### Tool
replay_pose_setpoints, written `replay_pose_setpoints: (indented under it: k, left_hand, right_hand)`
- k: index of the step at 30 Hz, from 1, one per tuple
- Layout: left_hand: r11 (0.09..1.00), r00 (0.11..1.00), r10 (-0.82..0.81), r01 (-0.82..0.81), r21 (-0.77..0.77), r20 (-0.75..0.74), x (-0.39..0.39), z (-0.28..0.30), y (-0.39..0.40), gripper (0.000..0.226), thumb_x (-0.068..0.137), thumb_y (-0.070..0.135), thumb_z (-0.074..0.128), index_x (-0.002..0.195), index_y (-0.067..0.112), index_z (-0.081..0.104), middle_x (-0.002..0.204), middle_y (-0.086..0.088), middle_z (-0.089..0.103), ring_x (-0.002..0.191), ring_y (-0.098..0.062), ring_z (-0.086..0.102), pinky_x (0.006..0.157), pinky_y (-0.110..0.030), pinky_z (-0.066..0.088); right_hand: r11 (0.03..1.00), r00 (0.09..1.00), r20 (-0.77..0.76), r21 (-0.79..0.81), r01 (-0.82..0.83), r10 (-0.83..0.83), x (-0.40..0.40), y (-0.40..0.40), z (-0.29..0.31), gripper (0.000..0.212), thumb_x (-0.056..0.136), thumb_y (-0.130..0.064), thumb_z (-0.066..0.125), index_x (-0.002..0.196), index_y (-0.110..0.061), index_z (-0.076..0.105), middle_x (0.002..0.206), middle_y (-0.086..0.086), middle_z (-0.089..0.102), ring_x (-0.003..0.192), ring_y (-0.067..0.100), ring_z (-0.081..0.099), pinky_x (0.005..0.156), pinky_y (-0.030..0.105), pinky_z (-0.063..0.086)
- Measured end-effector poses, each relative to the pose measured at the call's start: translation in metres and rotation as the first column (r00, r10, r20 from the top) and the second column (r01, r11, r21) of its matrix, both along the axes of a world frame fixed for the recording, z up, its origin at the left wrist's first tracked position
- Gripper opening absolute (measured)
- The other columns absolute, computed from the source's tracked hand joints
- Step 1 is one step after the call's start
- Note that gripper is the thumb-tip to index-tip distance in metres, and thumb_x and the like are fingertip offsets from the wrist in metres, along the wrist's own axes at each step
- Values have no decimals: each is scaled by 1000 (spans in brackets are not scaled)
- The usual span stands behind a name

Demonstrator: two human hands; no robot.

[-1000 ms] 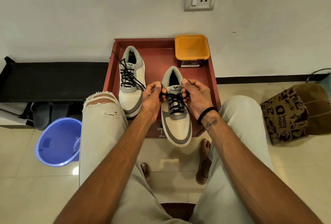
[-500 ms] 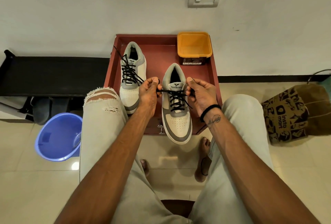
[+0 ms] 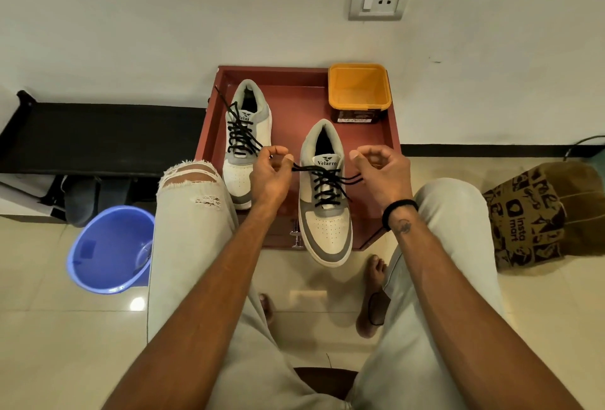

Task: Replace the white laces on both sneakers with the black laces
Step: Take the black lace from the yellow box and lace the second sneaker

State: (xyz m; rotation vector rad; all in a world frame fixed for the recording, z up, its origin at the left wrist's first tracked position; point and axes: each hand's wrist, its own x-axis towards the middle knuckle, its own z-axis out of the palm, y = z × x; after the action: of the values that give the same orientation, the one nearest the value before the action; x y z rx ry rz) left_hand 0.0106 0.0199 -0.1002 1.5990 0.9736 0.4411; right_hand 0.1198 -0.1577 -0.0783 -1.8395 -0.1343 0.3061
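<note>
A blue bucket (image 3: pixel 109 249) sits on the tiled floor at far left, beside a seated person's knee. On a red tray (image 3: pixel 294 95) against the wall, the left sneaker (image 3: pixel 246 141) stands laced in black, and next to it the left hand (image 3: pixel 271 174) pinches one end of the black lace (image 3: pixel 327 180) threaded through the right sneaker (image 3: pixel 324 193), whose toe overhangs the tray's near edge. The right hand (image 3: pixel 381 174) pinches the other end, both ends pulled outward; an orange tub (image 3: pixel 359 88) sits in the tray's far right corner, and a printed paper bag (image 3: pixel 537 213) lies at far right.
</note>
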Motion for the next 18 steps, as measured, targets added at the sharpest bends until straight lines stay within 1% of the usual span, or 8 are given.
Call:
replay_pose_setpoints:
  k: [2, 4, 6, 9, 11, 15, 16, 18]
  left_hand:
    - [972, 1000, 8, -5, 236, -13, -6, 4, -6, 21, 101, 23, 63, 121, 19, 62, 100, 8, 65, 87, -5, 62, 79, -25, 56]
    - [902, 999, -36, 18, 432, 33, -8, 8, -13, 25, 103, 30, 60, 125, 19, 62, 113, 2, 62, 101, -9, 59, 84, -22, 54]
    - [830, 982, -191, 156, 536, 9, -9, 13, -25, 33, 104, 43, 55, 130, 23, 60, 125, -1, 56, 111, -12, 57, 90, -22, 53]
    - [649, 911, -392, 376, 662, -133, -14, 13, -42, 40, 99, 47, 62, 135, 30, 57, 133, -2, 46, 119, -17, 50, 99, -30, 49]
    - [603, 889, -425, 420, 678, -173, -17, 10, -46, 51, 92, 43, 73, 138, 36, 52, 138, -1, 40, 121, -20, 48, 102, -36, 51]
    - [647, 889, -404, 443, 620, -213, -17, 7, -42, 68, 89, 41, 77, 147, 36, 42, 143, 0, 38, 127, -23, 45, 106, -45, 49]
    - [654, 890, -400, 445, 612, -220, -18, 7, -41, 72, 89, 40, 77, 149, 35, 39, 144, 0, 39, 128, -23, 45, 108, -46, 48]
    - [681, 893, -402, 440, 586, -203, -19, 6, -39, 74, 89, 37, 78, 152, 33, 38, 146, -1, 41, 130, -24, 44, 110, -47, 47]
  right_hand:
    - [997, 996, 86, -65, 43, -37, -2, 0, 2, 22, 83, -38, 81, 100, -25, 73, 91, -9, 74, 86, 5, 70, 77, 23, 58]
    - [993, 979, 196, -95, 75, -55, -5, 3, 7, 25, 86, -36, 79, 105, -22, 71, 92, -10, 72, 84, 1, 67, 74, 14, 54]
    - [995, 966, 257, -100, 28, -1, -7, 6, 11, 20, 90, -30, 77, 105, -19, 71, 92, -10, 70, 80, -5, 65, 70, 8, 50]
    - [980, 969, 193, -155, -123, 152, -13, 13, 9, 14, 92, -23, 75, 105, -18, 74, 91, -12, 71, 80, -8, 66, 76, 15, 57]
    - [970, 967, 162, -181, -165, 195, -16, 15, 6, 13, 92, -20, 74, 106, -19, 75, 91, -14, 71, 80, -7, 67, 80, 19, 59]
    - [950, 951, 187, -242, -199, 247, -14, 16, 11, 12, 94, -23, 72, 105, -20, 76, 93, -8, 73, 84, -2, 67, 80, 22, 58]
    - [940, 945, 187, -263, -216, 269, -13, 17, 15, 11, 94, -25, 72, 104, -21, 77, 93, -8, 73, 84, -1, 67, 79, 21, 57]
    - [917, 933, 186, -317, -241, 309, -13, 20, 20, 9, 96, -28, 70, 100, -22, 77, 89, -10, 72, 81, -4, 64, 73, 12, 51]
